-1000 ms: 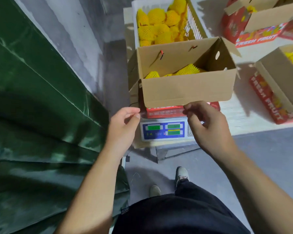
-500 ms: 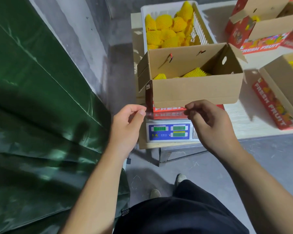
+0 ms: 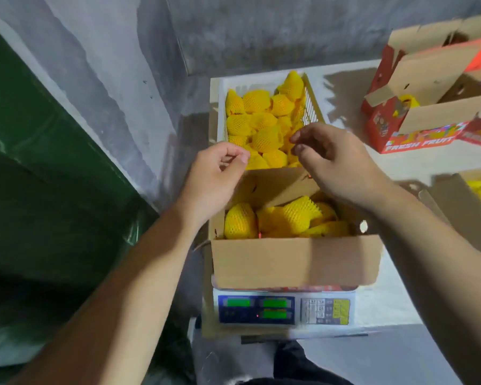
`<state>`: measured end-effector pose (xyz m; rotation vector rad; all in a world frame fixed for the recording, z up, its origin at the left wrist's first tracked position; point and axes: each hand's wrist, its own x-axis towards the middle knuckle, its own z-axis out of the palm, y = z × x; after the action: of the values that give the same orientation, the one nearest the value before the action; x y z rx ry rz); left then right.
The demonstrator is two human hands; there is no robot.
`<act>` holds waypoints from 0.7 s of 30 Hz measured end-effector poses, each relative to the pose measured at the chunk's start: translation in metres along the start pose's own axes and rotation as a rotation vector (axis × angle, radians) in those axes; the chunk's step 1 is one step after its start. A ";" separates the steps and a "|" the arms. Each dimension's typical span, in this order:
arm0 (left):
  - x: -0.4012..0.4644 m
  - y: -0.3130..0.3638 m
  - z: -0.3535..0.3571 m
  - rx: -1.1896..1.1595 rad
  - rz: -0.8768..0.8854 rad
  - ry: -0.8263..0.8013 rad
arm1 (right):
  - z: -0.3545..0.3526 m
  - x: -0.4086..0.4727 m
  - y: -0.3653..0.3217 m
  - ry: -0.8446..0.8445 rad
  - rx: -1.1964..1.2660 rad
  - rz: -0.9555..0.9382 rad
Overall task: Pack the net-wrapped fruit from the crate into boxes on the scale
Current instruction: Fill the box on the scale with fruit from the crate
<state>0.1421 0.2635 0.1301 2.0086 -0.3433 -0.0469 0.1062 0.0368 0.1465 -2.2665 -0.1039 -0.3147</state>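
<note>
Both hands have risen from the front edge of the box [image 3: 295,261] to the crate [image 3: 313,107] behind it — left hand [image 3: 215,176] and right hand [image 3: 333,159] hover with fingers loosely curled, gripping nothing. The crate on the table [image 3: 383,301] is heaped with net-wrapped fruit [image 3: 264,136] pointing every way. More fruit lies in the box on the scale [image 3: 286,308], mostly lengthwise across it.

Grey concrete wall [image 3: 139,65], green tarp [image 3: 39,176] at left, pale table [image 3: 400,307]
</note>
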 end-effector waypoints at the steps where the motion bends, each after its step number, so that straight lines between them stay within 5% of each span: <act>1: 0.024 0.000 0.003 0.035 -0.004 -0.027 | -0.008 0.025 0.013 -0.045 -0.070 0.000; 11: 0.205 -0.075 0.063 0.370 -0.222 -0.271 | 0.019 0.207 0.171 -0.481 -0.468 0.094; 21: 0.314 -0.144 0.136 0.807 -0.255 -0.470 | 0.067 0.354 0.275 -0.470 -0.904 -0.165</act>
<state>0.4498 0.1220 -0.0217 2.8301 -0.4420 -0.6359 0.5095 -0.1036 -0.0053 -3.2032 -0.4725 0.1400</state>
